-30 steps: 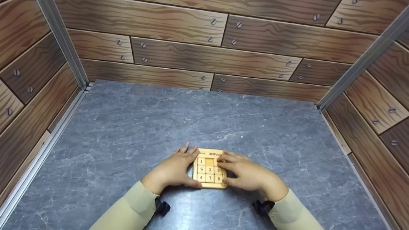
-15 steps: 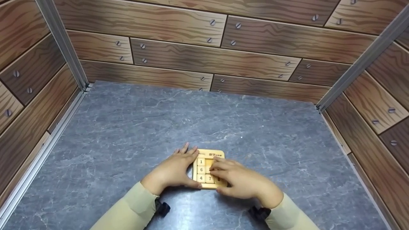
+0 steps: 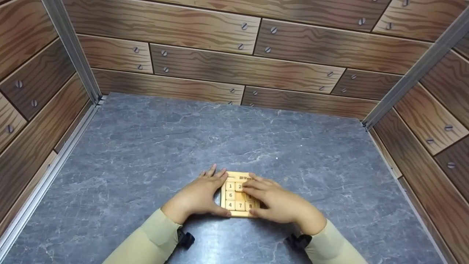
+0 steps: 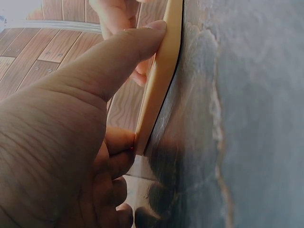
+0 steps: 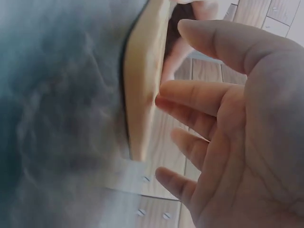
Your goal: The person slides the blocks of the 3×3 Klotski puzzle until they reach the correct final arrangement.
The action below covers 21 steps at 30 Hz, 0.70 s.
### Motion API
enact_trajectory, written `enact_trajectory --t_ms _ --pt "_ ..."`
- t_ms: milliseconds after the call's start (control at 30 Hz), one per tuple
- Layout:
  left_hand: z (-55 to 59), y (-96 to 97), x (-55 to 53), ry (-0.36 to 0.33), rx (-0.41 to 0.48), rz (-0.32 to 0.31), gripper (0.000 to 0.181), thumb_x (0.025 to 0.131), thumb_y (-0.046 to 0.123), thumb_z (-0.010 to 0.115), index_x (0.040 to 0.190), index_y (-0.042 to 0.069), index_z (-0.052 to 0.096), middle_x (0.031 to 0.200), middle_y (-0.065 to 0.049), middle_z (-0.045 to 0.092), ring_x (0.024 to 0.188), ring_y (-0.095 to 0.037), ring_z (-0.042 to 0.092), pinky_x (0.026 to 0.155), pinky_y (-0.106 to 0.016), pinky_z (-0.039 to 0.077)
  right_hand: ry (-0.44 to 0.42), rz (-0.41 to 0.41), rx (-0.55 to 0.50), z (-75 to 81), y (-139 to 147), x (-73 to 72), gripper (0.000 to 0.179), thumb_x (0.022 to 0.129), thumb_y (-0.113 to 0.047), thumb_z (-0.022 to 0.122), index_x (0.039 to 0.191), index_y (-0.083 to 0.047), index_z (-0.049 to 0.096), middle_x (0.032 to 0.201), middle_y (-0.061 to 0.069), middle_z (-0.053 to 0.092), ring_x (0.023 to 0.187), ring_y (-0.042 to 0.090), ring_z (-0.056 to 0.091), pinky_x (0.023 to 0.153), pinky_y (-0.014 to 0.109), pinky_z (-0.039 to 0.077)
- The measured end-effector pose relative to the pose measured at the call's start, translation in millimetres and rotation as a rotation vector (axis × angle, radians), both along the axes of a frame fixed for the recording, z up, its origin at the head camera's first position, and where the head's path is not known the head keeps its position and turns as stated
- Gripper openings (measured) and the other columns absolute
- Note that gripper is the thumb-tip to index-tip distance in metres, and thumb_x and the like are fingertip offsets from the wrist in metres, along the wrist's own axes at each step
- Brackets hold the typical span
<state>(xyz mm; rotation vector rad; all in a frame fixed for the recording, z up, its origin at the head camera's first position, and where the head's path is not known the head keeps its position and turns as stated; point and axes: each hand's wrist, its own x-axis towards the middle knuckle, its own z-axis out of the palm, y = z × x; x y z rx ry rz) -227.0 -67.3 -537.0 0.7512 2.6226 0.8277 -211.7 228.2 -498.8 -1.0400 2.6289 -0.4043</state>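
A yellow sliding number puzzle (image 3: 233, 213) lies on the grey table in the head view. My left hand (image 3: 196, 194) holds its left side, thumb on the near left corner and forefinger at the far left corner. In the left wrist view the thumb (image 4: 142, 40) presses the puzzle's edge (image 4: 164, 66). My right hand (image 3: 282, 201) reaches over the right side, fingertips at the 2 tile (image 3: 239, 186), which sits beside the 1 tile (image 3: 230, 186). The middle slot (image 3: 240, 196) shows bare. Its fingers hide the top right slot. In the right wrist view those fingers (image 5: 194, 95) are loosely extended.
The grey marbled tabletop (image 3: 205, 135) reaches back to a wall with a wood-plank print (image 3: 205, 62). Metal rails (image 3: 78, 55) stand at the corners. Black wrist devices (image 3: 186, 239) sit at both sleeves.
The right fingers moved in over the puzzle's middle, then back up and away from me. The 2 tile went from the middle slot to the top middle. The left hand stayed put.
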Motion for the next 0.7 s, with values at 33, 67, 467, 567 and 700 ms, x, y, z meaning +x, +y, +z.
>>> enact_trajectory --t_ms 33,67,467,567,700 --pt "-0.1 -0.1 0.1 0.000 0.002 0.000 0.131 0.078 0.067 0.095 0.177 0.007 0.035 0.189 -0.007 0.024 0.179 -0.039 0.011 0.147 -0.061 0.013 0.018 0.003 -0.003 1.9 2 0.9 0.063 0.109 -0.043 0.071 0.162 -0.011 0.062 0.177 0.010 0.052 0.172 0.041 0.037 0.141 0.069 0.027" --pt "0.0 -0.2 0.2 0.000 0.005 0.000 0.131 0.078 0.066 0.096 0.177 0.007 0.034 0.189 -0.007 0.024 0.179 -0.039 0.011 0.147 -0.061 0.013 0.035 0.006 -0.003 3.7 3 2.1 0.059 0.109 -0.041 0.072 0.158 -0.010 0.066 0.175 0.012 0.054 0.170 0.041 0.041 0.141 0.068 0.030" --pt "0.0 -0.9 0.4 -0.002 -0.002 0.010 0.131 0.077 0.067 0.096 0.177 0.008 0.034 0.190 -0.006 0.023 0.179 -0.039 0.010 0.147 -0.061 0.013 0.016 0.036 0.047 1.0 1 16.5 0.065 0.105 -0.043 0.076 0.160 -0.009 0.065 0.171 0.006 0.058 0.170 0.038 0.041 0.141 0.064 0.032" --pt "-0.7 -1.0 0.9 -0.004 -0.003 0.010 0.132 0.077 0.067 0.096 0.178 0.009 0.034 0.190 -0.006 0.023 0.179 -0.039 0.010 0.147 -0.061 0.013 0.008 0.057 0.045 -2.6 -2 17.5 0.070 0.105 -0.044 0.076 0.164 -0.011 0.060 0.175 0.004 0.054 0.173 0.038 0.036 0.142 0.064 0.030" --pt "-1.3 -0.7 0.8 -0.002 -0.008 0.012 0.132 0.077 0.069 0.096 0.178 0.009 0.034 0.190 -0.005 0.023 0.179 -0.039 0.010 0.147 -0.060 0.014 -0.004 0.068 0.043 -3.8 -1 18.3 0.073 0.106 -0.046 0.075 0.169 -0.014 0.055 0.179 0.003 0.049 0.174 0.040 0.032 0.141 0.066 0.030"
